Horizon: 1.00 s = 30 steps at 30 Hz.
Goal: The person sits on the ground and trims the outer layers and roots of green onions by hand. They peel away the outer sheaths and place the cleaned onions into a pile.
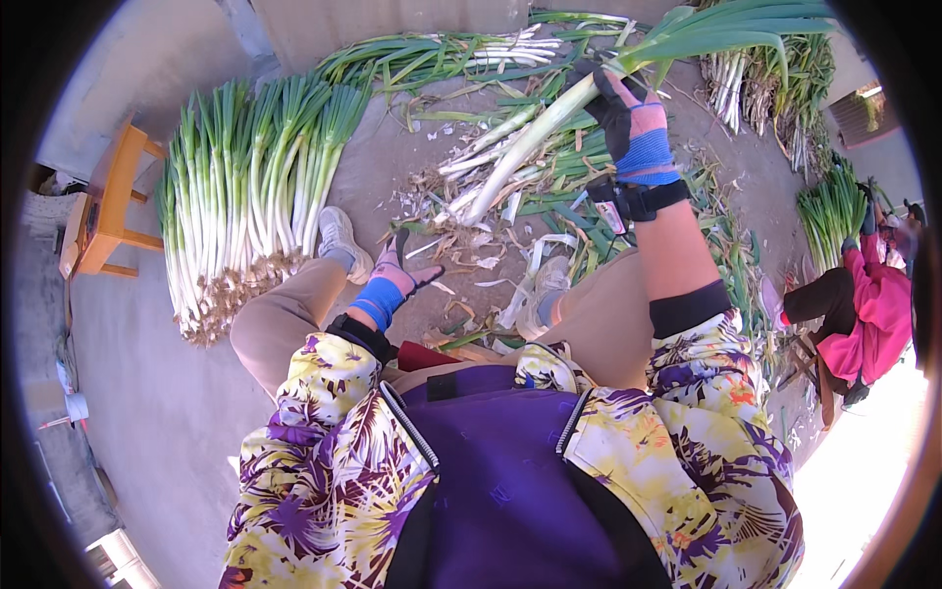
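My right hand (625, 110), in a pink, blue and black work glove, grips a large green onion (541, 136) where its white stalk meets the green leaves. The stalk slants down to the left above a loose heap of onions (508, 132). My left hand (401, 272), gloved alike, is apart from it near my left shoe, fingers spread, holding nothing. Left of that hand a dense row of cleaned green onions (257, 169) lies side by side, white stalks and soil-covered roots towards me, green tops away.
Peeled leaves and skins (471, 250) litter the concrete floor between my feet. More onions (449, 55) lie along the wall. A wooden stool (118, 199) lies at the far left. At the right sits a person in pink (872, 309) by another bunch of onions (831, 213).
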### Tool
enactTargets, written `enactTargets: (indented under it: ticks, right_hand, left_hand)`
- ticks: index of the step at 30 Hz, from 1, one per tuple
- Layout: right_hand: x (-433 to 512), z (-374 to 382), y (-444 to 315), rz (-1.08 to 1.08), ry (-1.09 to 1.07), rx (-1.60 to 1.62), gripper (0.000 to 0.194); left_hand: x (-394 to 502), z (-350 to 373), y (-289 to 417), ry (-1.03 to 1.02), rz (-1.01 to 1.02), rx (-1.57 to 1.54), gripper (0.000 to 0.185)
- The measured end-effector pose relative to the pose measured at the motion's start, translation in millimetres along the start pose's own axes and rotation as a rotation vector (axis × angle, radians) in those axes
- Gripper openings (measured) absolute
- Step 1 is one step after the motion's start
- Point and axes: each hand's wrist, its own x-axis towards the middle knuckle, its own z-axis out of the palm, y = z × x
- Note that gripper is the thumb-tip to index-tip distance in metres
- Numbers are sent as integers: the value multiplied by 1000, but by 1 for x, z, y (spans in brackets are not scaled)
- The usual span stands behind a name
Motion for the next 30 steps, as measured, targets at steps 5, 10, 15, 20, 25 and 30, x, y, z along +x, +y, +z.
enactTargets:
  ticks: [5,10,15,20,25,30]
  right_hand:
    - [-2,-13,37,121,-34,163,25]
    - [-25,5,52,238,-96,175,32]
    - [-33,9,64,347,-321,164,34]
    - [-37,11,70,377,-518,254,39]
    - [-49,14,64,318,-623,307,44]
    - [-46,0,74,369,-530,148,43]
  left_hand:
    - [-7,1,26,-57,46,-94,84]
    - [-15,-13,44,75,30,-373,48]
    - [-19,-23,84,72,204,-368,54]
    - [4,-6,94,-4,328,-500,59]
    - [5,-10,100,-249,144,-435,42]
    - [-4,1,104,-180,89,-818,29]
